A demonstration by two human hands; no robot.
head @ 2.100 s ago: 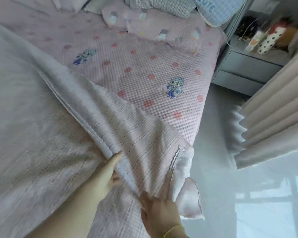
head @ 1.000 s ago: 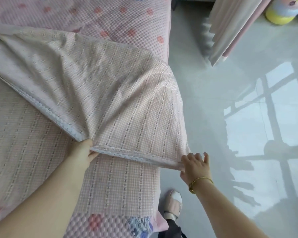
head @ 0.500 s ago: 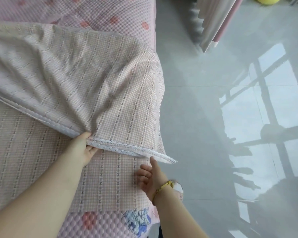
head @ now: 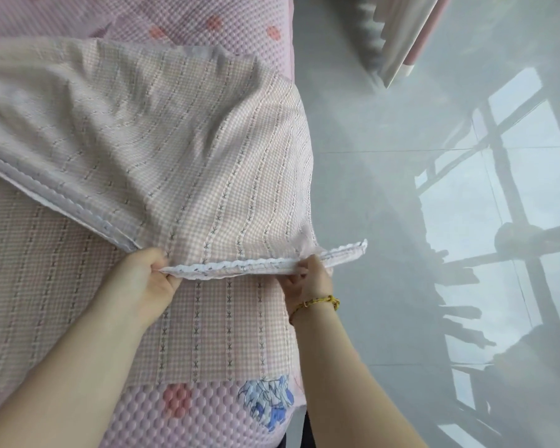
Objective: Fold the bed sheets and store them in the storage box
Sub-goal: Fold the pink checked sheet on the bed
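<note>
Fingers of the left hand (head: 143, 281) and the right hand (head: 309, 281) are curled round the scalloped hem (head: 240, 265) of the bed sheet (head: 175, 140), pinching it at two spots so the doubled edge is stretched taut, probably to line up the layers for the next fold. Sheet cloth looks thin and soft, pink-checked with stitched stripes, and lies draped on the quilted bed cover (head: 207, 415) with one corner overhanging that cover's side. No storage box is in view.

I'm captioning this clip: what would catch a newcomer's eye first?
At centre, the left hand and right hand pinch the trimmed edge of a checked sheet folded over the bed. A gold bracelet circles the right wrist; window reflections cross the glossy floor at right.
</note>
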